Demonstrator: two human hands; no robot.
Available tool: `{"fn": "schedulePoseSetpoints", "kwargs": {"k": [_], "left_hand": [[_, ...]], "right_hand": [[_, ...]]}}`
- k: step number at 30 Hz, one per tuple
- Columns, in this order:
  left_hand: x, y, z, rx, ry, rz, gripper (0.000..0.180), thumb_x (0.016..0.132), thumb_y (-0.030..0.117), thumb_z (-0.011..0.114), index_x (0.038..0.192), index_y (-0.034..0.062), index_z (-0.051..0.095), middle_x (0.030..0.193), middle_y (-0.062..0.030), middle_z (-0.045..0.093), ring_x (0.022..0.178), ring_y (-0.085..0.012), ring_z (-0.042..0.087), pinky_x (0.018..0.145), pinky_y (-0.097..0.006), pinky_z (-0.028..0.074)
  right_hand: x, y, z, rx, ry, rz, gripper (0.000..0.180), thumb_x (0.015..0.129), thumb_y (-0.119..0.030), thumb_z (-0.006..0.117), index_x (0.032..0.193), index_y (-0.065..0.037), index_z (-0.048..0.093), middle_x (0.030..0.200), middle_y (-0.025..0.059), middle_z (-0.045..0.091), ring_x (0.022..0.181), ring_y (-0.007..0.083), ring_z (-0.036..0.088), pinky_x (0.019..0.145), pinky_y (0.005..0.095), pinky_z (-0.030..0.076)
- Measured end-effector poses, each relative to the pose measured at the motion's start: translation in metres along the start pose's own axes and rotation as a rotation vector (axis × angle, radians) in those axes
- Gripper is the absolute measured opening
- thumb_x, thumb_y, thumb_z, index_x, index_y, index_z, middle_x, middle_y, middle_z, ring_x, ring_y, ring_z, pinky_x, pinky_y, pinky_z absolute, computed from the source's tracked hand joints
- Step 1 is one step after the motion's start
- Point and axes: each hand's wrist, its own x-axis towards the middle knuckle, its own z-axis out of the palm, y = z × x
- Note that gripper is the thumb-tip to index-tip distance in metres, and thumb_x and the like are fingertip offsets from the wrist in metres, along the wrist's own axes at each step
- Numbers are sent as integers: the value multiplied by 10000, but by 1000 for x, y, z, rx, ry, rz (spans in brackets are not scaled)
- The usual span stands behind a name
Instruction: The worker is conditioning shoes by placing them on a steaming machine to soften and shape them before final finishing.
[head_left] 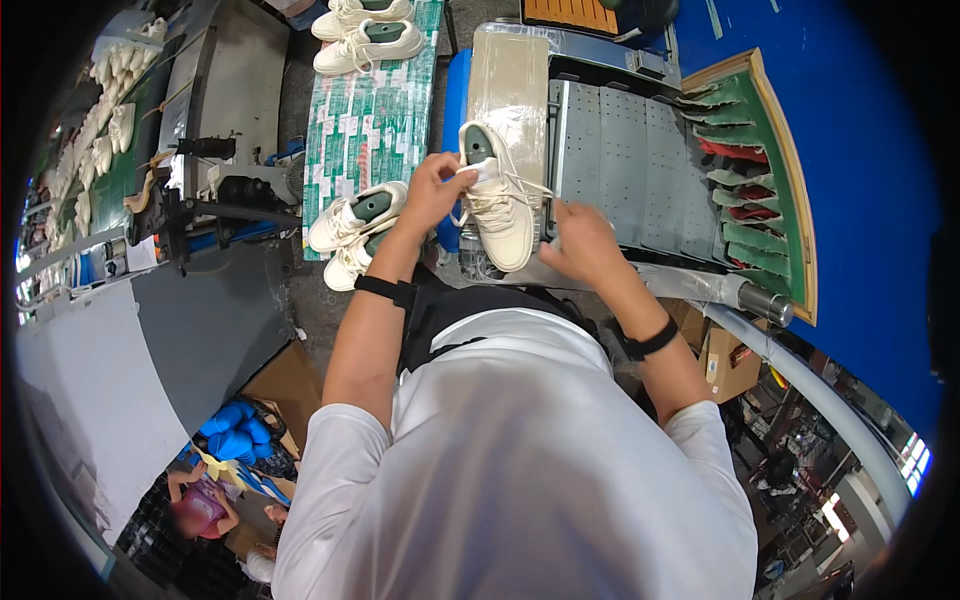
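Observation:
A cream lace-up sneaker (502, 228) with a dark green insole lies in front of me, its toe pointing toward my body. It rests on a tape-covered beige pad at the machine's left side. At the shoe's left, my left hand (436, 190) is closed, with thumb and fingertips pinching the tongue near the opening. My right hand (588, 240) is off the shoe's right side, its fingers closed at the end of a cream shoelace (528, 186). That lace runs taut from the eyelets to the fingers.
Left of the pad stands a board (372, 130) wrapped in green-and-white printed tape, with pairs of similar sneakers at both ends. A grey perforated metal bed (630, 165) and a wood-framed opening with green flaps (765, 190) are on the right. Cardboard boxes (730, 360) sit below.

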Motion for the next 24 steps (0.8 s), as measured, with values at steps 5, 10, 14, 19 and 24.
{"fn": "schedulePoseSetpoints", "kwargs": {"k": [5, 10, 14, 19, 24], "left_hand": [[2, 2, 2, -40, 29, 63, 263, 922, 194, 867, 822, 15, 704, 977, -93, 653, 835, -174, 659, 713, -360, 557], [7, 28, 22, 355, 89, 201, 327, 832, 306, 914, 825, 34, 732, 901, -138, 638, 856, -284, 625, 779, -415, 525], [6, 25, 23, 351, 103, 223, 338, 840, 323, 910, 841, 35, 732, 895, -143, 641, 867, -286, 645, 777, -413, 528], [6, 23, 22, 378, 105, 200, 336, 846, 322, 907, 850, 35, 732, 910, -146, 649, 864, -277, 654, 771, -405, 533], [6, 21, 24, 338, 140, 143, 338, 846, 320, 909, 853, 33, 731, 919, -136, 654, 824, -270, 654, 762, -400, 540]], "right_hand": [[-38, -9, -24, 165, -75, 79, 743, 813, -335, 780, 1379, 118, 614, 1066, 281, 704, 1051, 436, 698, 955, 515, 548], [-9, -24, -7, 505, 40, 126, 687, 892, -243, 764, 1496, 35, 590, 1137, 171, 696, 1035, 356, 691, 956, 423, 542], [11, -22, 10, 562, 91, 61, 701, 882, -247, 770, 1500, 30, 587, 1122, 176, 697, 1046, 359, 693, 961, 418, 543], [15, -18, 15, 486, 46, 32, 755, 849, -293, 793, 1479, 67, 582, 1124, 213, 699, 1046, 377, 692, 961, 440, 545], [-2, -30, 1, 216, 72, -68, 766, 833, -314, 790, 1458, 83, 591, 1125, 230, 711, 1055, 411, 691, 946, 463, 552]]}}
